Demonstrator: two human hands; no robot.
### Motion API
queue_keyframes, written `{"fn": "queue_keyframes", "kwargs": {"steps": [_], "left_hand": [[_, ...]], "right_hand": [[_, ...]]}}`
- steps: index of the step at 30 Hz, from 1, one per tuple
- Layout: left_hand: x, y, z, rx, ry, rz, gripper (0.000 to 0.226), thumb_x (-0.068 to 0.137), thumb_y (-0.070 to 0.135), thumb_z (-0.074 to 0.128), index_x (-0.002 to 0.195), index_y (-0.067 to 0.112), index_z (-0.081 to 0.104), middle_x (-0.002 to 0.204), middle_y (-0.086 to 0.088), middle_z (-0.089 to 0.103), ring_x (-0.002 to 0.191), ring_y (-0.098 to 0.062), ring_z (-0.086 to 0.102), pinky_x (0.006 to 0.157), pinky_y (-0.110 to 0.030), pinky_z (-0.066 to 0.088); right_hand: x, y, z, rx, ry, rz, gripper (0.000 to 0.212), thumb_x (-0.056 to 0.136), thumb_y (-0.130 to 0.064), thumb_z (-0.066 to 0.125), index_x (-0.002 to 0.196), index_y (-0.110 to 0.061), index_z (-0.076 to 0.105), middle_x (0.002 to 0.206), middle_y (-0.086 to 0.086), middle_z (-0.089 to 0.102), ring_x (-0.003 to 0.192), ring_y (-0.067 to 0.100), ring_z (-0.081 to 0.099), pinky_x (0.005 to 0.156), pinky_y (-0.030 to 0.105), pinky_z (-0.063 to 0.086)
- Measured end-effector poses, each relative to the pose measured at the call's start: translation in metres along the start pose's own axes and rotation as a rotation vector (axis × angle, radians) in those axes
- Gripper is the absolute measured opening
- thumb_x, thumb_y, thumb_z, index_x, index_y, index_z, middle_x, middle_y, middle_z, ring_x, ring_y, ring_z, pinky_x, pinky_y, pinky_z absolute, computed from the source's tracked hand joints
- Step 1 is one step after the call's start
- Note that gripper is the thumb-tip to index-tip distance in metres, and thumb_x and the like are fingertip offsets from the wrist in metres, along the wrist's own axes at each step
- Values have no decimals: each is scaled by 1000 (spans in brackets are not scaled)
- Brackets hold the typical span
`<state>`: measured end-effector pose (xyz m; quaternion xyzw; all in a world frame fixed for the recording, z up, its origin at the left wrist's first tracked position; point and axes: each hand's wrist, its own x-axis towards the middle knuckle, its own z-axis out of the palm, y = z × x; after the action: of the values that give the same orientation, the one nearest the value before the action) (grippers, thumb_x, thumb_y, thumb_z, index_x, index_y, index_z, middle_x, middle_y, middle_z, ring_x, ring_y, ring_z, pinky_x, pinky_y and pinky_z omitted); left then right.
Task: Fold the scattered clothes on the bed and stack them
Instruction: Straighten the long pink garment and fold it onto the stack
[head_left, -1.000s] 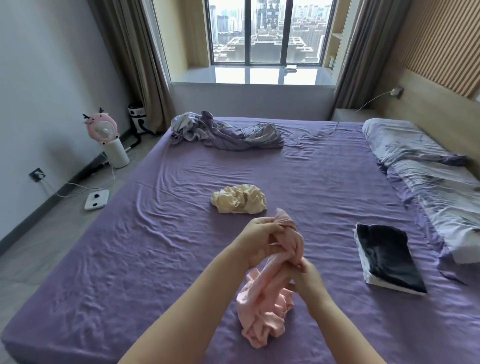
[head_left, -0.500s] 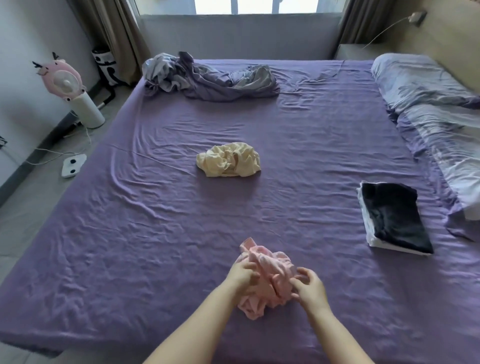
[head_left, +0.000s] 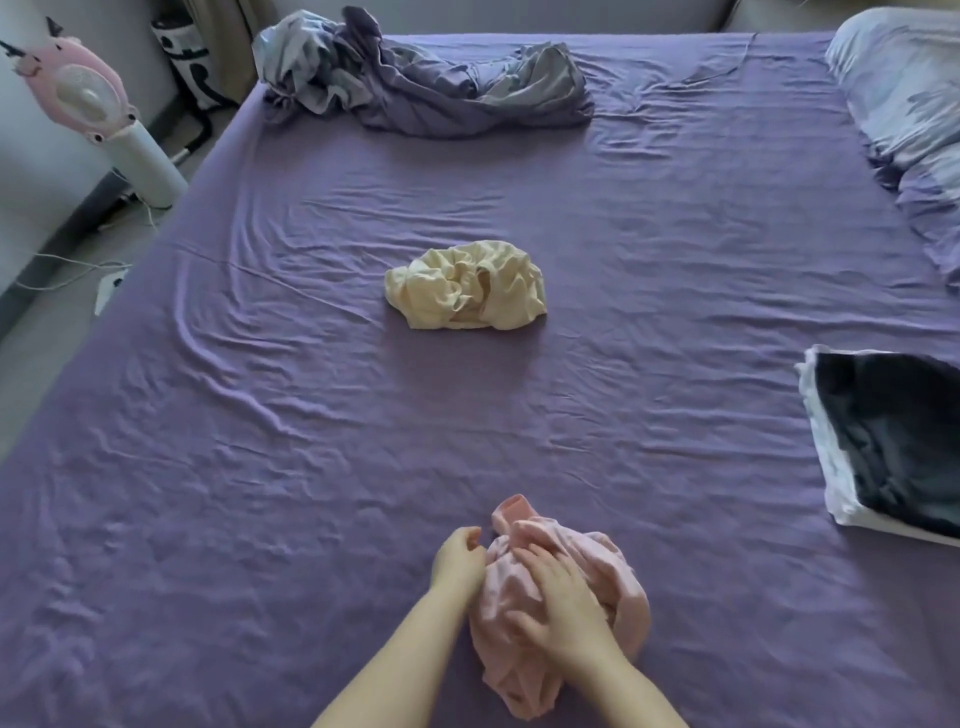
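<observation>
Pink shirt (head_left: 566, 597) bunched at bottom centre on the bed (head_left: 260, 467), long axis running away from me; my right hand (head_left: 563, 603) lies flat on it, fingers straight; left hand (head_left: 457, 558) touches its left edge, fingers loosely curled, gripping nothing. Yellow garment (head_left: 465, 286) mid-frame; folded stack (head_left: 888, 447) at right edge; no readable writing.

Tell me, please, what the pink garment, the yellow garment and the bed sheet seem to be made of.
Pink garment: thin, soft cloth, maybe cotton knit; matte, bunched in small folds under the right hand.
Yellow garment: similar light cloth, matte, crumpled in a loose heap.
Sheet: smooth woven-looking cloth with a slight sheen; fine long wrinkles. The exact fibre cannot be told.
</observation>
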<state>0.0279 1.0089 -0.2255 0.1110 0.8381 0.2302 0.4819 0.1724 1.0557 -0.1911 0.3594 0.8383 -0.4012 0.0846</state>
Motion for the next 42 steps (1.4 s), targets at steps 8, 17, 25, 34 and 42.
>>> {"fn": "queue_keyframes", "kwargs": {"steps": [8,17,25,34,42], "left_hand": [[-11,28,5,-430,-296,-357,17,87,26,57,84,9,63,67,-8,60,57,-22,55,55,-21,42],[-89,107,-52,-500,-706,278,51,64,0,46,109,12,66,80,-2,50,67,-14,36,58,-25,27],[-177,184,-98,-365,-485,714,74,77,0,69,137,32,41,86,6,69,82,-5,63,72,-15,49],[-278,226,-151,-198,-344,897,55,83,9,69,129,29,48,75,5,64,64,-1,59,58,-13,44],[-308,220,-176,274,-144,907,14,76,47,74,86,41,68,78,21,57,67,12,49,61,1,35]], "right_hand": [[0,21,-16,463,316,314,13,88,-3,50,87,-6,63,89,4,64,82,18,55,70,11,39],[-15,-22,-120,1309,404,227,18,93,-8,49,98,-6,67,98,8,73,90,20,70,66,22,56],[-60,-91,-203,1015,383,-75,37,87,4,54,116,-20,56,116,5,63,101,8,62,84,19,49],[-128,-154,-286,731,385,-343,25,86,5,54,82,-15,68,60,-6,55,53,7,45,48,18,39],[-174,-188,-363,916,375,-467,28,87,4,42,78,-16,61,60,3,54,50,12,50,47,21,42]]}}
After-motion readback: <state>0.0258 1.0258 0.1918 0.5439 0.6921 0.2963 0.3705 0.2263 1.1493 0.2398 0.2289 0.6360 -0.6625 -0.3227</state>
